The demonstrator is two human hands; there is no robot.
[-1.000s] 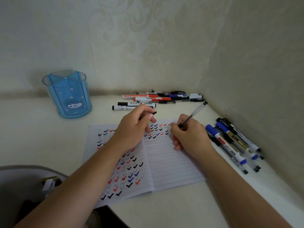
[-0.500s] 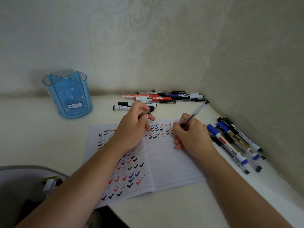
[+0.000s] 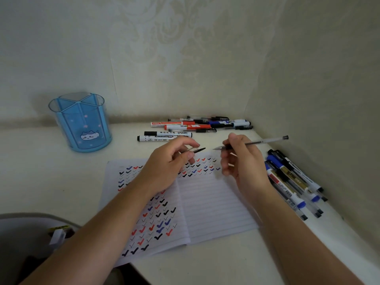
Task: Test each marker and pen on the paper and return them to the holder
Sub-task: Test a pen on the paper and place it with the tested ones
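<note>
An open lined notebook (image 3: 213, 204) lies on the desk, its pages marked with black, red and blue ticks. My right hand (image 3: 240, 161) holds a clear black-ink pen (image 3: 259, 142) raised above the page, tip pointing left. My left hand (image 3: 168, 161) pinches the pen's cap (image 3: 198, 150), whose open end faces the tip a short gap away. The blue holder (image 3: 82, 122) with a cat picture stands at the back left; its compartments look empty.
Several markers and pens (image 3: 197, 126) lie in a pile at the back by the wall. Another row of markers (image 3: 292, 179) lies along the right wall. A grey chair edge (image 3: 30, 223) shows at the lower left.
My right hand lifted the pen off the paper and turned it level, tip to the left. My left hand rose slightly with the cap, bringing it near the tip.
</note>
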